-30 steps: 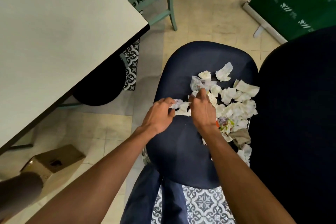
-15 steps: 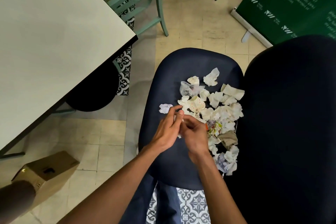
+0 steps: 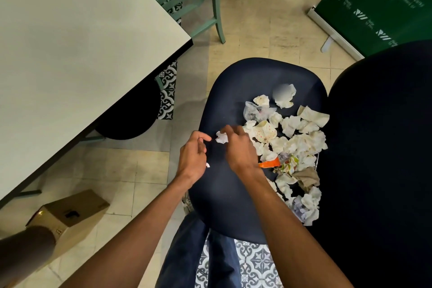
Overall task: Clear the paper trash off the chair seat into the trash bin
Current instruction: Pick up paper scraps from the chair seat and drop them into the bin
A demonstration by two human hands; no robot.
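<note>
Gathering stage. Touching lone scrap [image 3: 221, 137] near left edge of chair seat [image 3: 222, 196] with right hand [image 3: 240, 149], pinch unconfirmed; holding paper bit [image 3: 207, 165] in curled left hand [image 3: 192, 159]. Next: secure scrap, then work through pile [image 3: 294, 145].

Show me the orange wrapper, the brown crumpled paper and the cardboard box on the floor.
orange wrapper [image 3: 269, 164], head view, middle of its visible strip.
brown crumpled paper [image 3: 308, 178], head view, centre of the wad.
cardboard box [image 3: 72, 211], head view, its top face.

One table [image 3: 70, 42], one box [image 3: 70, 217], one banner [image 3: 385, 7], one green chair [image 3: 216, 7], one wrapper [image 3: 268, 163] and some twenty scraps [image 3: 304, 142] on one seat [image 3: 233, 199] were counted.
</note>
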